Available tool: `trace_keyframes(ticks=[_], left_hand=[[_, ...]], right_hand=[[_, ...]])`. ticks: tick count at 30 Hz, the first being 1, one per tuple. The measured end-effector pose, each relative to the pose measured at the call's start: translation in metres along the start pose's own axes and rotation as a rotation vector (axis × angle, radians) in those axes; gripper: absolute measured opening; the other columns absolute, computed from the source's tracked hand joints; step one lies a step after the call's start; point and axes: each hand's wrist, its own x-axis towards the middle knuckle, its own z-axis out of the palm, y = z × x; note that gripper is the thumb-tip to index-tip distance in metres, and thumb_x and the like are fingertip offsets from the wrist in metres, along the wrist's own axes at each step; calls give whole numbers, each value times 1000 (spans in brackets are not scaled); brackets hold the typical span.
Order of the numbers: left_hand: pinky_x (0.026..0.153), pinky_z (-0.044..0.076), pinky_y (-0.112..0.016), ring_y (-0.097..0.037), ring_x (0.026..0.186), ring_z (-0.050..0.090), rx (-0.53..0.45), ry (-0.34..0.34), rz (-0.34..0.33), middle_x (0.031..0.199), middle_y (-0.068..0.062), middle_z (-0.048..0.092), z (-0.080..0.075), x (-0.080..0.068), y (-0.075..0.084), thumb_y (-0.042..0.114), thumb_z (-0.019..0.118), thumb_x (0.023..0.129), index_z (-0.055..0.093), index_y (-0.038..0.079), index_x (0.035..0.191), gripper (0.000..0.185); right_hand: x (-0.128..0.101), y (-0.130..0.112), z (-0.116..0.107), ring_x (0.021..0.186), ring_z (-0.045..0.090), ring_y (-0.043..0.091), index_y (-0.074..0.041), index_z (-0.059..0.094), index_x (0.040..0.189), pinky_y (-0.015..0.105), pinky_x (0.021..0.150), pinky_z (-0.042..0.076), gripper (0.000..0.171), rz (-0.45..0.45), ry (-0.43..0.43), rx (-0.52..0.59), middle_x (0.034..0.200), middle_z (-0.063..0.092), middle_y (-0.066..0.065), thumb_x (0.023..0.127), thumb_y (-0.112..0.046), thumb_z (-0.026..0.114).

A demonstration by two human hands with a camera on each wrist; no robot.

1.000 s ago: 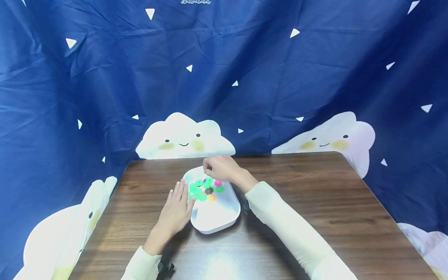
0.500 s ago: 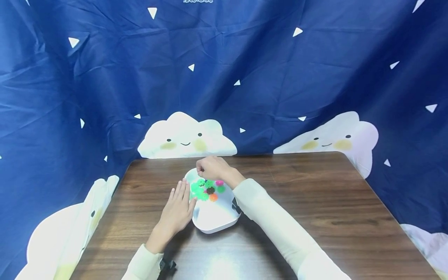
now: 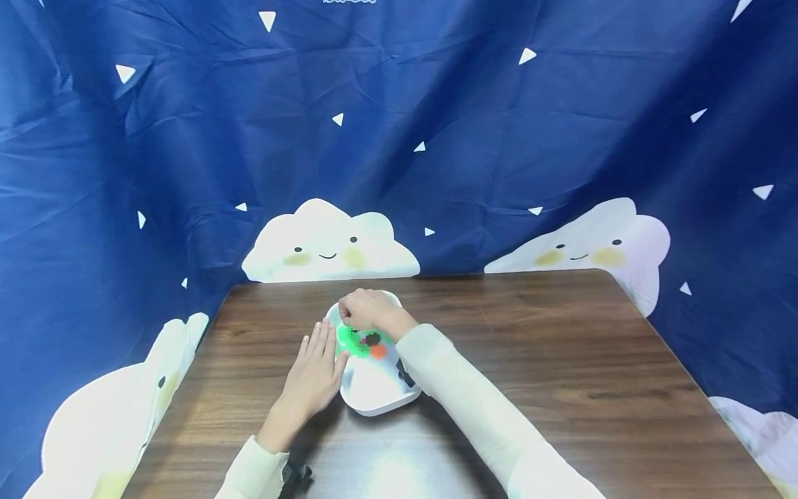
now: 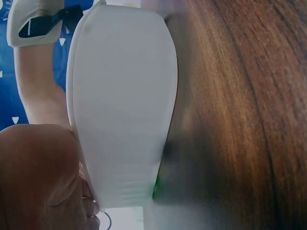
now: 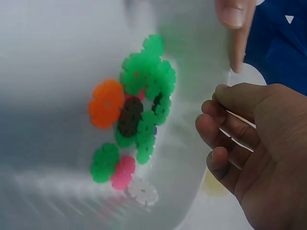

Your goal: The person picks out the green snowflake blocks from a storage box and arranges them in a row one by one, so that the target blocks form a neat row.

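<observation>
A white plastic tray [image 3: 377, 395] on the table holds small notched snowflake-shaped building discs. In the right wrist view I see several green discs [image 5: 144, 72], an orange disc [image 5: 106, 104], a brown disc [image 5: 130, 117], pink ones [image 5: 123, 172] and a white disc [image 5: 143, 191]. Some overlap. My left hand [image 3: 314, 374] rests on the tray's left rim, fingers straight. My right hand [image 3: 368, 310] hovers above the tray's far part, fingers curled and thumb against the index finger. Nothing shows between them [image 5: 259, 139]. In the left wrist view, the tray's outer wall [image 4: 122, 96] hides the discs.
Around the tray spreads the brown wooden table [image 3: 561, 360]. Behind it hangs a blue curtain [image 3: 461, 90] printed with white clouds and triangles. Dark camera straps sit at both wrists, the right one [image 3: 404, 374] over the tray's right edge.
My right hand has moved left and slightly nearer, now covering the farther discs in the head view. The left hand stays at the rim.
</observation>
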Motion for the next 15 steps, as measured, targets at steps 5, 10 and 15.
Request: trace_keyframes(ticks=[5, 10, 15], left_hand=[[122, 20, -55, -36, 152, 16, -17, -18, -7, 163, -21, 16, -2, 0, 0, 42, 33, 106, 23, -5, 153, 67], [122, 21, -54, -36, 152, 16, -15, -23, -16, 163, -21, 16, -1, 0, -1, 43, 31, 106, 22, -5, 153, 68], [121, 22, -55, -37, 152, 16, -8, -23, -17, 163, -21, 15, -1, 0, -1, 42, 31, 106, 23, -6, 153, 68]], right_hand=[[4, -4, 9, 73, 59, 7, -20, 72, 102, 23, 71, 49, 15, 21, -34, 7, 94, 69, -9, 96, -21, 59], [5, -8, 15, 72, 61, 8, -21, 70, 116, 23, 71, 51, 21, 61, -75, -4, 102, 70, -7, 97, -25, 62], [7, -12, 18, 76, 61, 7, -21, 68, 122, 24, 73, 52, 27, 62, -89, -18, 108, 72, -6, 97, -26, 61]])
